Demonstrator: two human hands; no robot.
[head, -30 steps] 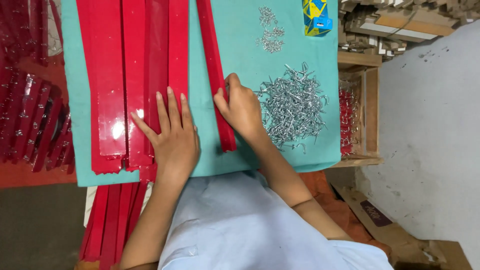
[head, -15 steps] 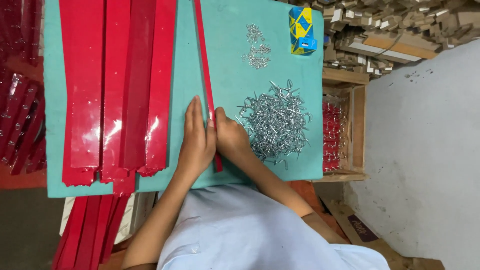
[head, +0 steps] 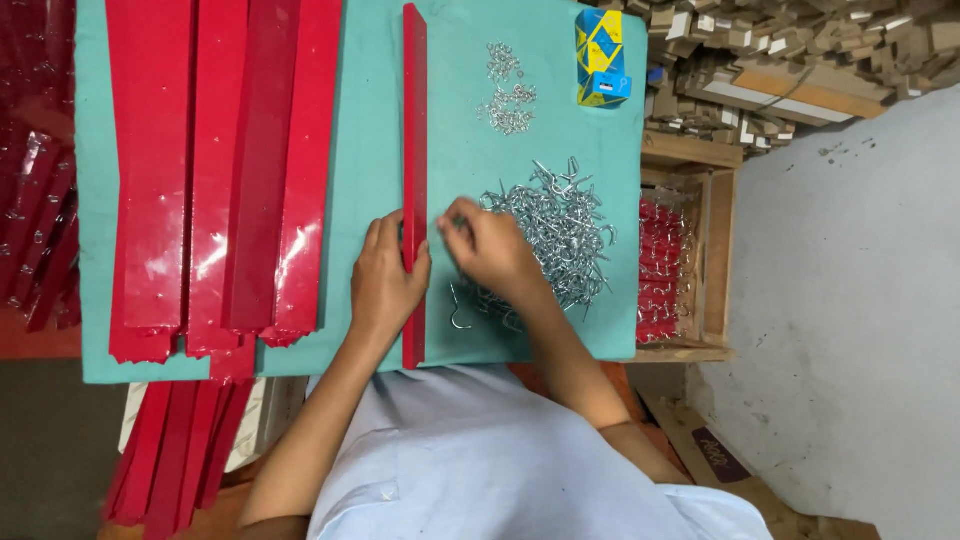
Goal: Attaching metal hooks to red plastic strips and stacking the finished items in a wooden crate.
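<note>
We see the left hand [head: 388, 280] lying flat, palm down and fingers loosely spread, pressing on a long narrow red strip [head: 414, 120] that runs straight up the teal table cover [head: 360, 150]. The right hand [head: 490, 250] is bent at the wrist, fingertips pinched together at the near edge of a pile of silver metal hooks [head: 560, 225]; whether it holds a hook, we cannot tell. Wider red strips [head: 210, 170] lie stacked well to the left.
</note>
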